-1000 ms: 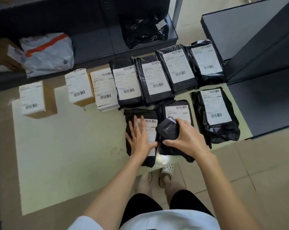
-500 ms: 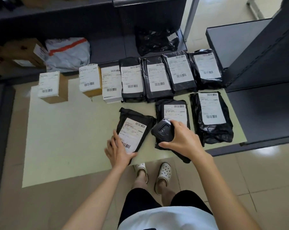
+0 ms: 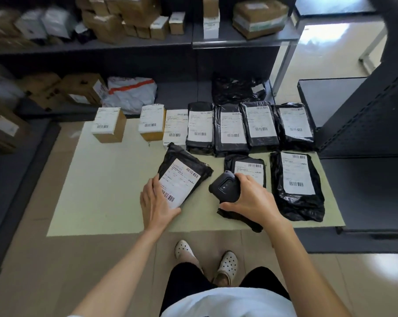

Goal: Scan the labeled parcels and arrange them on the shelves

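Left hand (image 3: 158,205) grips the near corner of a black parcel (image 3: 184,177), thumb on its white label; the parcel sits tilted on the pale mat (image 3: 97,191) on the floor. Right hand (image 3: 250,200) is curled around a black scanner (image 3: 225,187), held over a second black parcel (image 3: 247,167). Beyond, a row of labeled parcels (image 3: 230,129) lies face up, with two small boxes (image 3: 108,125) at its left end. Shelves (image 3: 129,45) behind carry cartons.
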A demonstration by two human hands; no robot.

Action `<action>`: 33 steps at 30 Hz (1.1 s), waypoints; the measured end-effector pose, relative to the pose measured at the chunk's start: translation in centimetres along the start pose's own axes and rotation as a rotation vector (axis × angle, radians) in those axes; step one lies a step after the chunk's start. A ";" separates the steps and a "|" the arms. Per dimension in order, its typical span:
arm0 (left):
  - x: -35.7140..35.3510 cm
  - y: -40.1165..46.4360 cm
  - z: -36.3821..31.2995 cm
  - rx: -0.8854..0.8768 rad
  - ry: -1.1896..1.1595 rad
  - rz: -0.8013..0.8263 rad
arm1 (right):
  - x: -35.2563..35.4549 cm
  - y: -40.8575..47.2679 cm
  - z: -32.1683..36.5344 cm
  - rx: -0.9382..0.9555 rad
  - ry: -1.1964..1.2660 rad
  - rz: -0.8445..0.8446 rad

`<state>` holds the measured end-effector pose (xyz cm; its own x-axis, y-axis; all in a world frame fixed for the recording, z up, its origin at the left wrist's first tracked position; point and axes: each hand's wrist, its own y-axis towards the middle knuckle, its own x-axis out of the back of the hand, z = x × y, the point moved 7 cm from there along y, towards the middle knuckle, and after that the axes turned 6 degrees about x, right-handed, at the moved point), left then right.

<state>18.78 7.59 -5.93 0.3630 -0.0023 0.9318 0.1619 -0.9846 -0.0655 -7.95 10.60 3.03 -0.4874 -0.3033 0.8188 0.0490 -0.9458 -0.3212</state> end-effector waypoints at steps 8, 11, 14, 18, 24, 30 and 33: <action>10.5 6.0 -3.7 -0.264 -0.016 -0.187 | 3.0 1.3 5.3 0.046 0.040 -0.088; 13.2 8.0 -5.1 -0.373 0.031 -0.207 | 4.6 1.7 7.0 0.037 0.052 -0.153; 14.9 9.5 -5.9 -0.464 0.053 -0.215 | 5.8 2.1 8.3 0.002 0.063 -0.223; 16.5 11.3 -6.0 -0.538 0.047 -0.209 | 6.3 2.3 9.7 -0.046 0.077 -0.261; 17.9 14.0 -5.1 -0.588 0.036 -0.177 | 5.7 2.4 11.4 -0.130 0.033 -0.258; 18.5 16.2 -3.6 -0.636 0.041 -0.175 | 4.3 2.7 12.6 -0.181 0.056 -0.267; 18.5 16.9 -3.4 -0.659 0.025 -0.166 | 3.5 2.5 12.9 -0.202 0.114 -0.290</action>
<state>25.12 -9.74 11.40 0.3590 0.1623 0.9191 -0.3821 -0.8729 0.3034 1.74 5.64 11.21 -0.5504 0.0000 0.8349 -0.2729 -0.9451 -0.1800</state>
